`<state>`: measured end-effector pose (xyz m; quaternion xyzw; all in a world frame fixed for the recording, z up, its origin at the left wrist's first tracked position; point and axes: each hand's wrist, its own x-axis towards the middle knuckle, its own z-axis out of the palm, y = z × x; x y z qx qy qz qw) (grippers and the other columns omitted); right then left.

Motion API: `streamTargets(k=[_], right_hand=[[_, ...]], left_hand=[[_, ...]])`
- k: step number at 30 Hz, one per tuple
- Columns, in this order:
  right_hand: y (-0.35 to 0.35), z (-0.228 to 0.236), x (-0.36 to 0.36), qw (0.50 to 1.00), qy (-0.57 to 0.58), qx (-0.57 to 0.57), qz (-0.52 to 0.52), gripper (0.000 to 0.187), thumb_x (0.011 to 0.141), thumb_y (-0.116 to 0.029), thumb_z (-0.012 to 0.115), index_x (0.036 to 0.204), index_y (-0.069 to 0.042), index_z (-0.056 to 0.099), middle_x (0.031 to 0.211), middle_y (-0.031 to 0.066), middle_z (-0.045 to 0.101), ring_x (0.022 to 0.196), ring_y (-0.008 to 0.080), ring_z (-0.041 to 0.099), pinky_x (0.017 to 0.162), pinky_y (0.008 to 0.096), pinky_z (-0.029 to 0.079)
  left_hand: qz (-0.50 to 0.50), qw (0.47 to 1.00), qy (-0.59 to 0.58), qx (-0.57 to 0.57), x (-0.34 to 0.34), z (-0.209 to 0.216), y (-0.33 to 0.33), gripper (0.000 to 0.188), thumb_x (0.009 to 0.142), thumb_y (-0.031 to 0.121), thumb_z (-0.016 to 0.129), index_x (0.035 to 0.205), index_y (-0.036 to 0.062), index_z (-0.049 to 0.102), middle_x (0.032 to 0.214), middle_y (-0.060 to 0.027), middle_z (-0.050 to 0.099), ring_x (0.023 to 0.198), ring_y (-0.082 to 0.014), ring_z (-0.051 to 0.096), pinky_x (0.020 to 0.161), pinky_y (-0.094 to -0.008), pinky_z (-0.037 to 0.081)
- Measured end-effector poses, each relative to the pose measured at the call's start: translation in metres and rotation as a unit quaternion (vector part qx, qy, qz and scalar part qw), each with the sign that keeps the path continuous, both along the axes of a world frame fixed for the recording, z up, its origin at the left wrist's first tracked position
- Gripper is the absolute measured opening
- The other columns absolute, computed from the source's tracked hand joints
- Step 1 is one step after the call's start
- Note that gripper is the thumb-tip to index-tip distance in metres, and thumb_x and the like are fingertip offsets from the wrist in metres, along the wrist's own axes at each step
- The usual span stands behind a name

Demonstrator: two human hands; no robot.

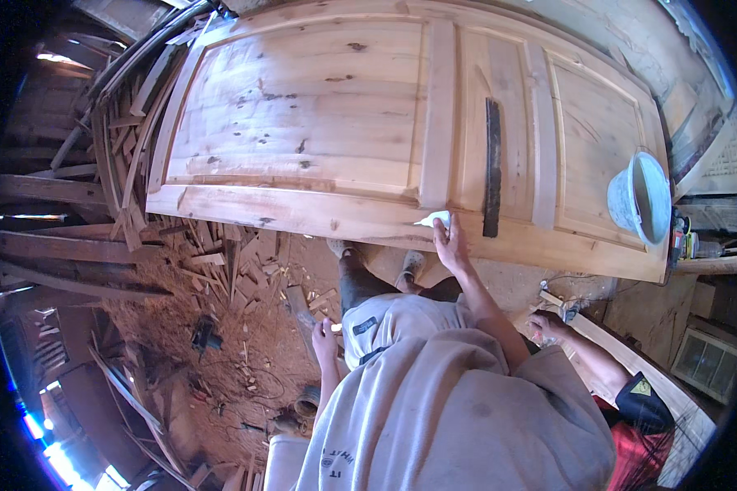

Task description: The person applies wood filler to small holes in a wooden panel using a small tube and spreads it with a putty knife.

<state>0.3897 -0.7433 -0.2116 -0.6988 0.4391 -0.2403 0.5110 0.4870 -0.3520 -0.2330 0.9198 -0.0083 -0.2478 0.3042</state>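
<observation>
My right hand (452, 244) is closed round a small white squeeze bottle (440, 218). Its thin nozzle points left, just over the near rail of a panelled wooden door (303, 214). The door lies flat before me, its pale wood marked by dark knots and spots. Low at my left side, beside my shirt, my left hand (326, 335) has its fingers bent together. A small pale bit (336, 327) shows at its fingertips, too small to name. A long dark strip (492, 168) rests across the door, right of the bottle.
A grey bucket (626, 200) stands on the door's right end. Scrap wood (135, 139) is heaped at the left. Sawdust and offcuts cover the floor (229, 352), with a dark power tool (205, 334) there. Another person's hand (549, 325) is close at my right.
</observation>
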Motion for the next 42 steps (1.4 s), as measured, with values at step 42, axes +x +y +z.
streamTargets(k=[42], right_hand=[[-0.004, -0.011, -0.024, 0.998, 0.04, 0.002, -0.049, 0.026, 0.096, -0.024, 0.054, 0.102, 0.001, 0.047, 0.081, 0.0195, 0.064, 0.071, 0.03, 0.065, 0.06, 0.0392, 0.048]], left_hand=[[0.032, 0.999, -0.005, -0.027, 0.026, -0.022, 0.015, 0.039, 0.095, 0.033, 0.053, 0.105, -0.0032, 0.065, 0.095, -0.0183, 0.067, 0.088, -0.027, 0.062, 0.082, -0.0366, 0.047]])
